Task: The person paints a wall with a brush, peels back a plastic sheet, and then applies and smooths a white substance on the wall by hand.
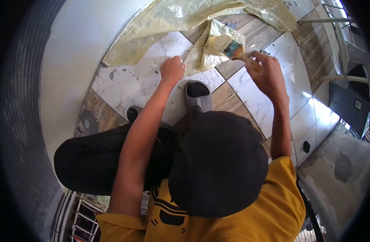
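My right hand grips the wooden handle of a paintbrush. The brush's bristles, dark and blue-green, rest over a pale, wet-looking patch of a yellowish clear plastic sheet. Closed in a pinch, my left hand is at the lower corner of that sheet and appears to hold its edge; the fingertips are partly hidden. The sheet lies crumpled in a curve across the floor, with one flap folded toward me between my hands.
Marble-look and wood-look floor tiles carry scattered debris. A pale wall rises at the left. My sandal is close below the sheet. Metal frames and a dark panel stand at the right, near a small black object.
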Motion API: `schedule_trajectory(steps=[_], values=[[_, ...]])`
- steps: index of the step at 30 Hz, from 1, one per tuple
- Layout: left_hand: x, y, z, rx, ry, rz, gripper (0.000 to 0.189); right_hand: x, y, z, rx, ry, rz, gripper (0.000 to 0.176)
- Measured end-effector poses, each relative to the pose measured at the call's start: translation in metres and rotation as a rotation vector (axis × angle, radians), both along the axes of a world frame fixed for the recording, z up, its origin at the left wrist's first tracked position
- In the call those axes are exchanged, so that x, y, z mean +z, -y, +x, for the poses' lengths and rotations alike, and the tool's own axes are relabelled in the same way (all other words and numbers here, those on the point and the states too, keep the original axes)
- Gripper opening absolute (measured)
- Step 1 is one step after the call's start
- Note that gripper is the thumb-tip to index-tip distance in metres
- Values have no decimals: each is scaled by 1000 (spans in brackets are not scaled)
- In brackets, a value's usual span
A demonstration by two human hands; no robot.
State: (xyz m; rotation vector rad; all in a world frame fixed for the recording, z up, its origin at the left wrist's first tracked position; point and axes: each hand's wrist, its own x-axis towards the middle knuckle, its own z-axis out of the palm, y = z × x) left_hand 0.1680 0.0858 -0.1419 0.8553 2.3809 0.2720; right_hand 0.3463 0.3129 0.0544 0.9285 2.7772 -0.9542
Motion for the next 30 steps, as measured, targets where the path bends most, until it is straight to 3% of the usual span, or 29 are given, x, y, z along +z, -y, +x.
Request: schedule_trajectory(steps=[2, 4, 8, 18, 22, 28, 30], values=[[-6, 2, 1, 31, 0, -4, 28, 1, -4, -27, 161, 6, 62, 22], [-11, 4, 3, 48, 2, 16, 29, -6, -4, -55, 401, 248, 187, 19], [-10, 4, 5, 107, 27, -11, 29, -29, 6, -92, 596, 136, 337, 13], [-5, 7, 0, 145, 103, 19, 28, -83, 24, -117, 730, 292, 297, 12], [-4, 6, -1, 149, 120, 15, 27, -80, 22, -112, 710, 364, 272, 12], [-3, 5, -4, 136, 155, -1, 28, -84, 6, -105, 738, 260, 289, 12], [-10, 7, -5, 131, 156, 31, 29, -59, -3, -109, 677, 459, 129, 16]])
